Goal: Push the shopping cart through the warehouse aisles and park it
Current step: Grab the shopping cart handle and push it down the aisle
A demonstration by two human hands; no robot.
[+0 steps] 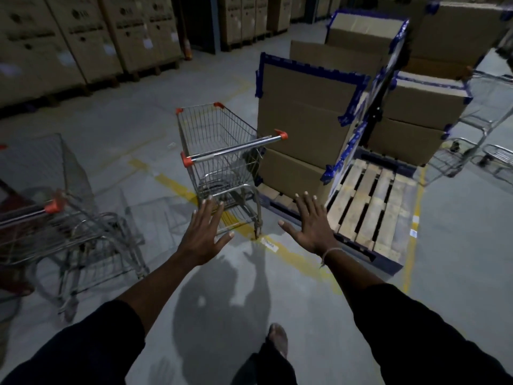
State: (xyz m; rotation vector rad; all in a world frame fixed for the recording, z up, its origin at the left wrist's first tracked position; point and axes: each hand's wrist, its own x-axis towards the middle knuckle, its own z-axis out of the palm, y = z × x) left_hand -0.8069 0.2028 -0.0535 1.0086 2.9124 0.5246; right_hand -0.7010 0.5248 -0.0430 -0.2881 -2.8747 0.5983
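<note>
I see the shopping cart (222,151) standing on the grey concrete floor (133,112) ahead of me, empty, its wire basket angled away and its chrome handle bar (234,148) with orange end caps facing my way. It sits just beside a stack of cardboard boxes (305,112) edged in blue tape, which rest on a wooden pallet (369,207) to the right. Its rear wheels stand near a worn yellow floor line (177,187).

My left hand (204,234) is stretched out in front with the palm down and fingers spread, released, holding nothing and clear of the handle. My right hand (312,223) is the same, flat and splayed, with a thin bracelet (329,254) at the wrist, hovering over the pallet's near edge in this view. Both arms wear dark sleeves (416,329).

To the left another cart (63,218) with an orange-capped handle stands apart from mine, somewhat blurred. More wire carts (477,134) sit at the far right behind the boxes. Tall cartons (83,37) line the back wall on pallets
</note>
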